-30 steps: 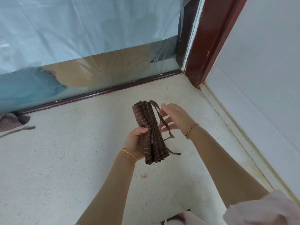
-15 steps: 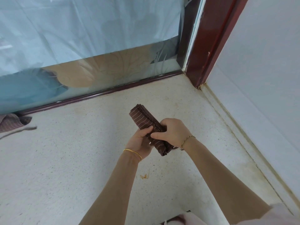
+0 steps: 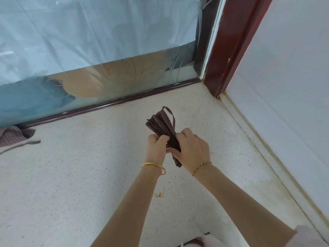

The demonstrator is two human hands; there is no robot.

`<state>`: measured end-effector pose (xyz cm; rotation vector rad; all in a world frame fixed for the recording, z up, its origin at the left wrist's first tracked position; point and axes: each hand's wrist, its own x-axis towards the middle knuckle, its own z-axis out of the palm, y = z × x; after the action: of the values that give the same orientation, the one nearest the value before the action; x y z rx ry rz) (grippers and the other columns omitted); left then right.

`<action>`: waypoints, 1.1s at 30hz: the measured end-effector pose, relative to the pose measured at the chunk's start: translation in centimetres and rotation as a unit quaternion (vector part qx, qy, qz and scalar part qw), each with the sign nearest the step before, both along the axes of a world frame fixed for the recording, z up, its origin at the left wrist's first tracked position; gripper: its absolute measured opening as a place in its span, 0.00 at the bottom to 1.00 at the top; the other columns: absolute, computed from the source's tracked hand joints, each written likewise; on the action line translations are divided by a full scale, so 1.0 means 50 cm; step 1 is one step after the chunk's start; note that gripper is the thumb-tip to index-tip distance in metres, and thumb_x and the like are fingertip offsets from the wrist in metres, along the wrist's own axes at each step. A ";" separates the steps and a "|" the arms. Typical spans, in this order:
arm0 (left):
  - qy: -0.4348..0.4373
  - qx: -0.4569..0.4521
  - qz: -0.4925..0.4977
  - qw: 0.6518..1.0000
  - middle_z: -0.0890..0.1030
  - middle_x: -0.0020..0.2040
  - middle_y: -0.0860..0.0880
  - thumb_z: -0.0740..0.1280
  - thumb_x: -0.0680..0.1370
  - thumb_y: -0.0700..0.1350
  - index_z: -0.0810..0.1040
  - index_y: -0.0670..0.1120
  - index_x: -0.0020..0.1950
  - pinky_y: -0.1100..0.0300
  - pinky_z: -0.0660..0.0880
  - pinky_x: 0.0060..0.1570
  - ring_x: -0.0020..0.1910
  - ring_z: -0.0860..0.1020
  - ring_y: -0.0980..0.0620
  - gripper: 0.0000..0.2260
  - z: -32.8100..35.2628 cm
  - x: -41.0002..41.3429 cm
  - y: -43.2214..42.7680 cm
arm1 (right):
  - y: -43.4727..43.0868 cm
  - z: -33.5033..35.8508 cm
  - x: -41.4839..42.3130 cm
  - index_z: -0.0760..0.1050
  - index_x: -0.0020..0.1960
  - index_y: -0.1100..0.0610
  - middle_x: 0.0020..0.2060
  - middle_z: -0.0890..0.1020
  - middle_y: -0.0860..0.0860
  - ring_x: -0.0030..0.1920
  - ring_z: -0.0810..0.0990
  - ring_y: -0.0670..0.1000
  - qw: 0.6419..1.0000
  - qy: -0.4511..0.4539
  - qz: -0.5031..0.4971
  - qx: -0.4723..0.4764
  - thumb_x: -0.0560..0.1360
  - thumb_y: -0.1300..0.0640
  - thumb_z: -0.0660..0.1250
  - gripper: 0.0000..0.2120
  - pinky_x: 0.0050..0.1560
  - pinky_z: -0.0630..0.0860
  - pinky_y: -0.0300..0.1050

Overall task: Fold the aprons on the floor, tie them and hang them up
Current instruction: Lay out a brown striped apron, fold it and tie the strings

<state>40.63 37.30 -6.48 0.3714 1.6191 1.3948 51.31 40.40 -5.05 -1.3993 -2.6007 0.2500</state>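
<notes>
**A:** Status?

**B:** Tie step, I'd say. Left hand (image 3: pixel 156 147) and right hand (image 3: pixel 191 150) meet at frame centre. Both sets of fingers (image 3: pixel 185 133) are curled round the folded apron (image 3: pixel 158 123), gripping its lower half. The bundle is held off the floor, tilted, top end toward 11 o'clock.

**A:** Strap?

**B:** One strap (image 3: pixel 170 112) loops over the top end and runs down into the right hand. Any knot is hidden between the hands, so I can't tell.

**A:** Next move?

**B:** Probably cinch the strap round the middle and knot it, keeping the folds pinched. The top layers are fanning out. Then hang it; no hook in view.

**A:** Anything left?

**B:** A second apron (image 3: pixel 12 138) lies crumpled on the floor (image 3: pixel 89 166) at 9 o'clock, by the glass door (image 3: pixel 106 41), well apart. It looks unfolded.
</notes>
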 end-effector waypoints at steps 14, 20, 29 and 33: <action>0.223 -0.108 -0.041 0.968 0.79 0.44 0.43 0.70 0.70 0.44 0.73 0.37 0.52 0.60 0.71 0.32 0.40 0.78 0.47 0.16 0.004 -0.033 0.017 | -0.027 -0.028 0.002 0.73 0.59 0.56 0.51 0.73 0.49 0.44 0.71 0.50 0.990 0.092 0.099 -0.050 0.74 0.46 0.49 0.23 0.36 0.72 0.40; 0.242 -0.093 -0.108 0.960 0.74 0.40 0.49 0.67 0.75 0.42 0.71 0.41 0.51 0.63 0.67 0.32 0.37 0.73 0.53 0.09 0.020 -0.037 0.008 | 0.070 0.002 -0.004 0.67 0.67 0.57 0.66 0.69 0.53 0.49 0.81 0.53 0.948 0.277 -0.076 -0.137 0.80 0.55 0.58 0.17 0.47 0.80 0.51; 0.263 -0.064 -0.137 0.953 0.75 0.41 0.49 0.68 0.74 0.42 0.72 0.42 0.48 0.56 0.75 0.40 0.41 0.76 0.48 0.08 0.045 -0.035 0.006 | 0.100 0.031 -0.008 0.78 0.49 0.57 0.36 0.81 0.47 0.32 0.79 0.45 0.925 0.295 -0.038 -0.237 0.78 0.57 0.62 0.06 0.37 0.78 0.43; 0.265 -0.074 -0.118 0.954 0.77 0.43 0.44 0.69 0.73 0.42 0.73 0.40 0.48 0.47 0.78 0.46 0.44 0.78 0.42 0.09 0.049 -0.039 0.004 | 0.086 0.005 -0.005 0.81 0.44 0.59 0.42 0.79 0.52 0.36 0.81 0.50 0.955 0.220 -0.064 -0.190 0.77 0.55 0.65 0.09 0.42 0.79 0.46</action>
<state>38.69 37.51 -4.04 0.8768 2.0149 1.0320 51.05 44.67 -4.78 -1.4136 -2.1572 0.9640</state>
